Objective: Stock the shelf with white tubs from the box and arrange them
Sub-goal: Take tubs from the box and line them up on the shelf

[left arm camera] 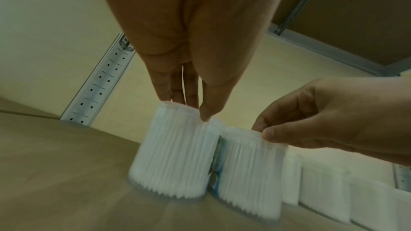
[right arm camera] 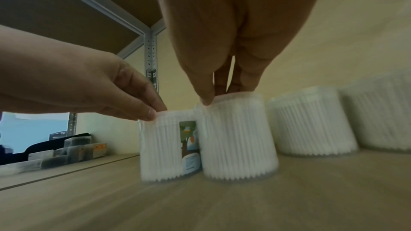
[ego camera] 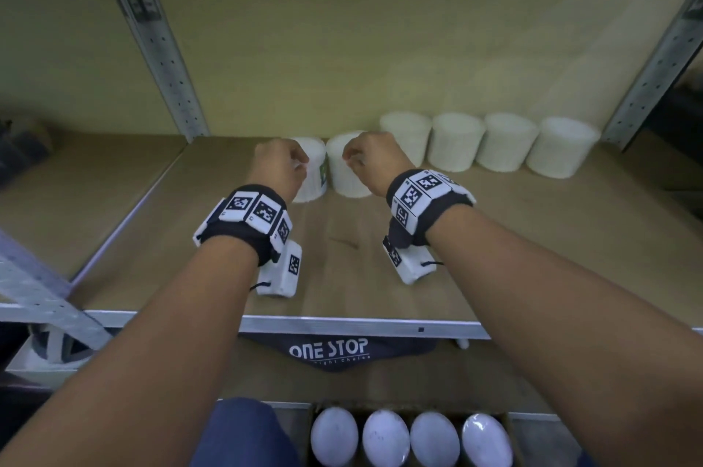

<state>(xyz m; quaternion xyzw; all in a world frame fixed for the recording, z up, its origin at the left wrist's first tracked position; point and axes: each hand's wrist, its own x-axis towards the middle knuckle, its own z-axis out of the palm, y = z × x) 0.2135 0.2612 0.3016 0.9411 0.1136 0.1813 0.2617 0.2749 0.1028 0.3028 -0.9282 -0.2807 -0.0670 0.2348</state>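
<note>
Two white tubs stand side by side, touching, on the wooden shelf (ego camera: 342,268). My left hand (ego camera: 300,166) pinches the top rim of the labelled tub (ego camera: 315,181), with thumb and fingertips on it. My right hand (ego camera: 352,158) pinches the top rim of the plain tub (ego camera: 346,177) to its right. The left wrist view shows my left hand (left arm camera: 184,110) on the labelled tub (left arm camera: 175,152) and my right hand (left arm camera: 264,131) on the plain tub (left arm camera: 251,173). The right wrist view shows my right hand (right arm camera: 222,96) on the plain tub (right arm camera: 238,140) and my left hand (right arm camera: 153,111) on the labelled tub (right arm camera: 160,147).
Several more white tubs (ego camera: 483,143) line the back of the shelf to the right. Perforated metal uprights (ego camera: 163,59) (ego camera: 646,86) frame the bay. An open box (ego camera: 509,419) below the shelf edge holds several tubs. Small containers (right arm camera: 55,155) sit on the neighbouring shelf at left.
</note>
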